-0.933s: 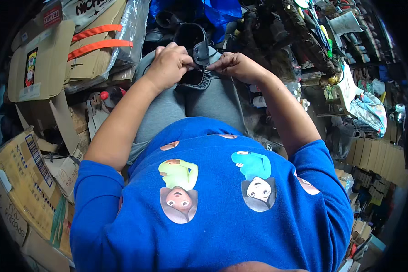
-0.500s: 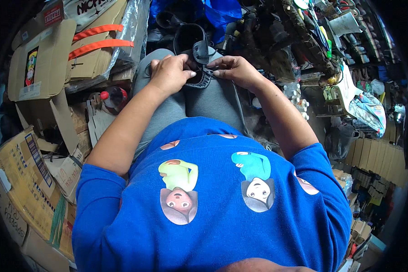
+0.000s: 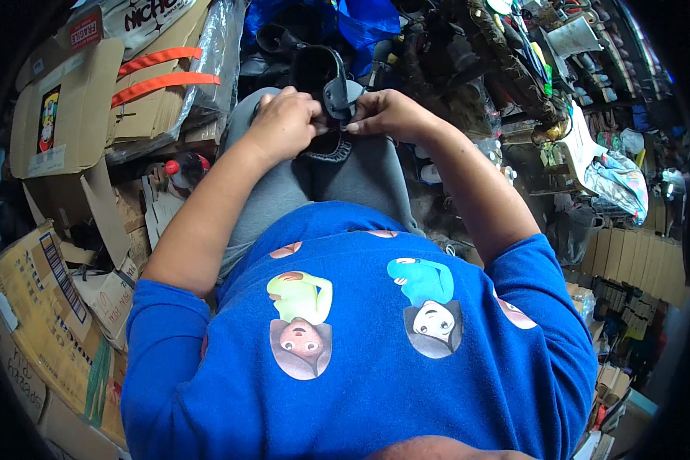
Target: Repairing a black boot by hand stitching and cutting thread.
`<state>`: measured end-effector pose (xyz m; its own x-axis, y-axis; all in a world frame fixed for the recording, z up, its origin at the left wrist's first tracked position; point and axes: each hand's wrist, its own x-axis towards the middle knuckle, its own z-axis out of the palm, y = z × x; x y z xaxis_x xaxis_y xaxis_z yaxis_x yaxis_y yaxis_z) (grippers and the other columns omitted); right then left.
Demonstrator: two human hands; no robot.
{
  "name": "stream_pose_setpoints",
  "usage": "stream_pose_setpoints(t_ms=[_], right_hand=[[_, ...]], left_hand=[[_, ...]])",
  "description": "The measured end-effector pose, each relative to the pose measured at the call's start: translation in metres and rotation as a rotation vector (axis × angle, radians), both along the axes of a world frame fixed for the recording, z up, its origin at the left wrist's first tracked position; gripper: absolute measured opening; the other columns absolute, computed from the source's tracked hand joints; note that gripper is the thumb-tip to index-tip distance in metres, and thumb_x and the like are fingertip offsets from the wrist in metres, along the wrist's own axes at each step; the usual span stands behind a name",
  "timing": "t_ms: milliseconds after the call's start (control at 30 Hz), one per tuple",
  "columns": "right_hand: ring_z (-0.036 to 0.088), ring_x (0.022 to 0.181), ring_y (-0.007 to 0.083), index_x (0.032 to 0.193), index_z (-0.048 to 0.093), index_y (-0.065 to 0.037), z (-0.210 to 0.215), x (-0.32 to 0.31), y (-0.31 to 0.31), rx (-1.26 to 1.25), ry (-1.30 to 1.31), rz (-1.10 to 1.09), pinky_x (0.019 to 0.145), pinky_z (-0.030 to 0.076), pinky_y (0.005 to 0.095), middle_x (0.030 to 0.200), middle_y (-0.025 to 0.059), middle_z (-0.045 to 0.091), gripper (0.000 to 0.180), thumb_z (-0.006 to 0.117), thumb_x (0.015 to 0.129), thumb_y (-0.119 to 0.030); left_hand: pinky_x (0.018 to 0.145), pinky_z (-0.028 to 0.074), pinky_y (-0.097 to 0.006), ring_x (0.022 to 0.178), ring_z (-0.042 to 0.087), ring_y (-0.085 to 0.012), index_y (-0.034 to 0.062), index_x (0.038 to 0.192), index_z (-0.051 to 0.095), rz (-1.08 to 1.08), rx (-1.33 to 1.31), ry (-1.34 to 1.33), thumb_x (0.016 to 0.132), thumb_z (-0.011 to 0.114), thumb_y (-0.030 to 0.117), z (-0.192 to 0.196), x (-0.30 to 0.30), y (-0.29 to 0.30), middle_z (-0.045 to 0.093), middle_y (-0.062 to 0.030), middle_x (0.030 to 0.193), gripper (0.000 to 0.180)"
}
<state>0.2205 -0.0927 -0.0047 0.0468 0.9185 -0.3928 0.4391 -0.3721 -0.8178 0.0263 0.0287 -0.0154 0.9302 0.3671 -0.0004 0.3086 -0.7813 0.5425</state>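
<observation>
A black leather shoe [image 3: 332,150] with a gathered, stitched toe rests across my thighs, its opening and a loose flap pointing away from me. At its left side, my left hand [image 3: 285,123] is closed, the fingertips gripping the shoe near the seam. My right hand [image 3: 395,116] pinches thumb and fingers together at the right of the seam, beside the flap. Whatever lies in that pinch is too small to make out. Both sets of fingertips are close together over the shoe, and they partly hide the stitched edge.
Cardboard boxes [image 3: 73,115] and a red-capped bottle [image 3: 185,170] stand to my left. Beyond my knees lie dark shoes [image 3: 277,38] and blue plastic [image 3: 368,31]. Cluttered shelves and a white chair [image 3: 583,149] are on the right, with stacked cardboard [image 3: 636,264] lower down.
My hands have come closer together over the seam, the right one moving a little left. The shoe's toe has shifted slightly toward me. The whole view has moved a little.
</observation>
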Motion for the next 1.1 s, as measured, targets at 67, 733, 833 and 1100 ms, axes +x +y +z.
stream_pose_setpoints(t_ms=[67,733,833,1100], right_hand=[[0.052,0.066,0.0050,0.078,0.062,-0.005,-0.003,0.015,-0.008,-0.022,0.239,-0.111,0.065,0.042,0.0219,0.067,-0.0062,0.057,0.016,0.074,0.079,-0.015],[0.059,0.091,0.0293,0.088,0.067,-0.009,0.012,0.036,-0.008,0.367,-0.855,-0.082,0.075,0.048,0.0395,0.095,0.0117,0.060,0.015,0.065,0.078,-0.020],[0.062,0.081,0.0249,0.083,0.065,-0.008,0.049,0.003,-0.005,0.462,-0.854,0.279,0.074,0.048,0.0373,0.082,0.0072,0.062,0.011,0.065,0.079,-0.018],[0.061,0.078,0.0258,0.084,0.055,-0.012,0.027,-0.012,0.002,0.487,-0.954,0.561,0.076,0.043,0.0377,0.070,0.0053,0.060,0.004,0.052,0.083,-0.014]], left_hand=[[0.084,0.038,-0.041,0.098,0.052,-0.0270,0.0102,0.086,0.066,0.015,0.076,0.033,0.077,0.066,0.023,0.002,-0.013,0.001,0.063,-0.0041,0.093,0.015],[0.074,0.047,-0.048,0.084,0.061,-0.0389,0.0022,0.090,0.062,-0.030,-0.103,0.007,0.084,0.054,0.013,0.009,0.003,-0.008,0.063,-0.0219,0.084,0.015],[0.074,0.047,-0.049,0.081,0.061,-0.0398,0.0027,0.087,0.063,-0.031,-0.051,-0.010,0.085,0.053,0.017,0.005,-0.001,-0.005,0.063,-0.0219,0.081,0.017],[0.077,0.046,-0.043,0.087,0.061,-0.0291,0.0111,0.094,0.060,-0.178,0.224,-0.095,0.081,0.049,0.011,0.001,-0.025,0.002,0.065,-0.0102,0.084,0.018]])
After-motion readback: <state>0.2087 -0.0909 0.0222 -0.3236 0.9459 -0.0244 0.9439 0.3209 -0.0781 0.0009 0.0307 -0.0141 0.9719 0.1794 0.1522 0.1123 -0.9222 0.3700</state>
